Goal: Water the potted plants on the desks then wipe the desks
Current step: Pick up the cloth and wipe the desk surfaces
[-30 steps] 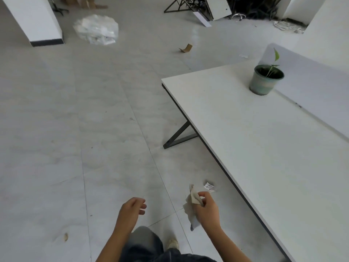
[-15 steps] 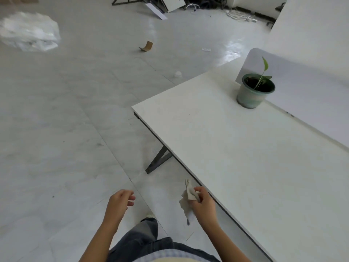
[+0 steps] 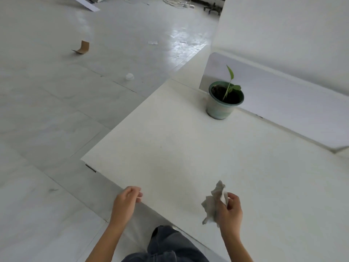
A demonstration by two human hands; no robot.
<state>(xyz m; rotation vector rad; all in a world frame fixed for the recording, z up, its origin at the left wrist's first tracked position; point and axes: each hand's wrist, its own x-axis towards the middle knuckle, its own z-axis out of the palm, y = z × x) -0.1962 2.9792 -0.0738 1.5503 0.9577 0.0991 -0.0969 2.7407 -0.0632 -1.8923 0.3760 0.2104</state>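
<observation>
Right hand (image 3: 229,210) first: thumb and fingers pinch a crumpled grey-white cloth (image 3: 212,204), bunched, its loose end dangling. It hangs just above the near part of the desk (image 3: 179,144); I cannot tell whether it touches the surface. Held wadded like that, it looks ready to press down and sweep, so my read is that this is the wiping part of the job, about to start. Left hand (image 3: 126,202) holds nothing, fingers loosely curled, right at the desk's near edge, perhaps to steady the body. Further out, the potted plant (image 3: 223,102), a small green shoot in a pale green pot, stands upright at the far side, just beside the white divider panel (image 3: 283,106), well apart from the cloth. That leaves a broad bare stretch to wipe. On the floor beyond lie a cardboard scrap (image 3: 82,47) and a small white lump (image 3: 129,76). No brand, label or legible writing shows anywhere.
</observation>
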